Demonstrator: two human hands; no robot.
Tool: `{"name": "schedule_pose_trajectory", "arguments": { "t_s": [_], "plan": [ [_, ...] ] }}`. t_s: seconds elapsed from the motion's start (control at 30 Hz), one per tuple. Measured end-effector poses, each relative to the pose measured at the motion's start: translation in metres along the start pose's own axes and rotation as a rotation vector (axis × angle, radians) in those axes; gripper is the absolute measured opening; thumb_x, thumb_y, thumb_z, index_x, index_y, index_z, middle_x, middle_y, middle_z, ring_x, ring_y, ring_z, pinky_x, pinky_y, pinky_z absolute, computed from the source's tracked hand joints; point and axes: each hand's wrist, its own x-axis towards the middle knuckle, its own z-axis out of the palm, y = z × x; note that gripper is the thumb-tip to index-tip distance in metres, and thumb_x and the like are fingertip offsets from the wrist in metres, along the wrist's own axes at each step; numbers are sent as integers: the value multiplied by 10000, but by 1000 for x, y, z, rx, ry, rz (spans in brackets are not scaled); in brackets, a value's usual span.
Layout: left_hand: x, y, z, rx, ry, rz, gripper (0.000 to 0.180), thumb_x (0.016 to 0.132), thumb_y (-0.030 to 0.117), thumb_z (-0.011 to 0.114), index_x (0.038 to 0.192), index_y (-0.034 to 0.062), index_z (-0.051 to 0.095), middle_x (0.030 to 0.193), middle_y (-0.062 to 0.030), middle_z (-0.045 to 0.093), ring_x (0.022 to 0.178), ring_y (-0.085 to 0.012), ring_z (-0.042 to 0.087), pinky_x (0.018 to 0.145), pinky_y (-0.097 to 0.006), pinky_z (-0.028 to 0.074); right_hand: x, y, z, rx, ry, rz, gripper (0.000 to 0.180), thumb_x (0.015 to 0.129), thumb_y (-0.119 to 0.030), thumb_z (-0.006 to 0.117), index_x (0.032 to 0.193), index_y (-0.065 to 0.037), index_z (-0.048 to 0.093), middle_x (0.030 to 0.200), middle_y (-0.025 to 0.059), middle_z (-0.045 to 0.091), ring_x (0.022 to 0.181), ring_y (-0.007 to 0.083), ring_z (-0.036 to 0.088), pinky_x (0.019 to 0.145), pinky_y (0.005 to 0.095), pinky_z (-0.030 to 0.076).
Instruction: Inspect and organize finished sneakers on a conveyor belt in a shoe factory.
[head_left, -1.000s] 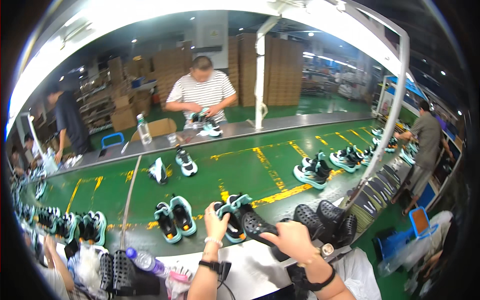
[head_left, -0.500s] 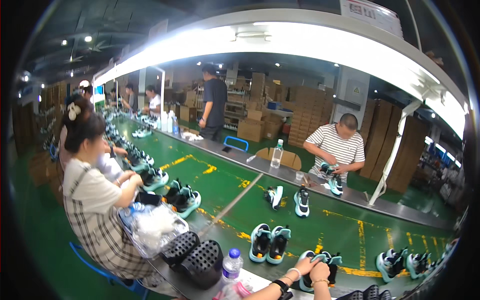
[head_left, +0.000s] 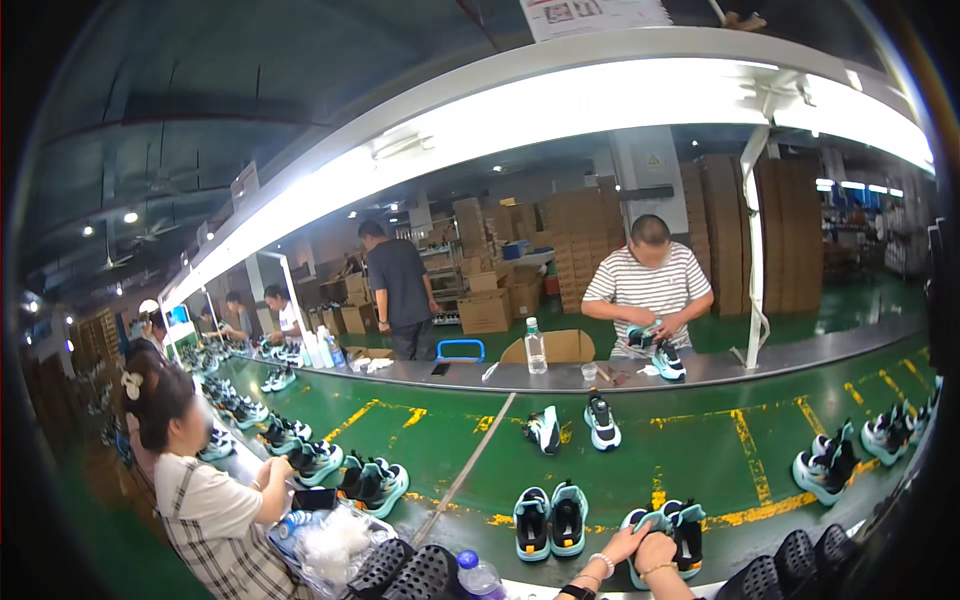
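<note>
At the near edge of the green belt, my left hand (head_left: 624, 543) grips the top opening of a black, white and mint sneaker (head_left: 636, 574). My right hand (head_left: 656, 551) is closed beside it, against the same sneaker's collar; its fingertips are mostly hidden. The matching sneaker (head_left: 687, 537) stands upright just to the right, nearly touching. To the left of my hands, another upright pair of sneakers (head_left: 551, 525) sits on the belt, toes toward me.
Black perforated shoe forms (head_left: 752, 578) lie right of my arms; more forms (head_left: 425, 573) and a purple-capped bottle (head_left: 478, 575) are left. Across the belt, a person in a striped shirt (head_left: 650, 280) handles a sneaker. Another person (head_left: 205, 500) sits at left. A light frame spans overhead.
My view has turned and levelled, shifting the scene within the picture. Both my hands stay at the same sneaker. The person in the dark shirt now has a different arm position.
</note>
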Motion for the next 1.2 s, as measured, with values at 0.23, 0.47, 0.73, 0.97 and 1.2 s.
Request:
{"name": "schedule_pose_trajectory", "arguments": {
  "t_s": [0.23,0.47,0.73,0.97,1.2],
  "plan": [
    [-4,11,4,6,-10,-10,900,858,705,441,1250,-101,524,1168,-316,591,1155,-386,559,969,-388,429,22,24,13,136,-15,-70,239,861,-228,565,861,-23,686,873,166,693,841,312,693,740,401,562],
    [-3,7,-2,-236,-282,161,882,795,379,728,1435,-57,305,1411,-215,432,1306,-264,423,1075,-319,343,-66,29,-101,396,-233,-248,559,851,-351,573,1194,72,448,919,256,665,846,425,651,780,501,520],
    [-3,26,33,562,79,296,893,676,249,793,1396,-50,358,1424,-251,401,1310,-368,416,1088,-377,354,-199,149,-270,715,436,219,305,895,-130,612,1162,17,590,1047,184,644,968,336,601,906,401,443],
    [-3,30,25,561,94,268,734,733,192,766,1368,60,422,1383,-211,456,1123,-417,551,977,-447,464,-212,231,-229,386,403,133,412,924,-212,574,1232,58,536,1228,250,563,1142,384,525,982,406,404],
    [-1,29,16,534,1,182,854,683,133,730,1442,142,337,1330,-241,500,1203,-403,515,1027,-444,430,-214,253,-209,484,506,276,582,659,-43,769,1181,-7,515,1094,233,621,1032,413,589,893,415,462]
  ]
}}
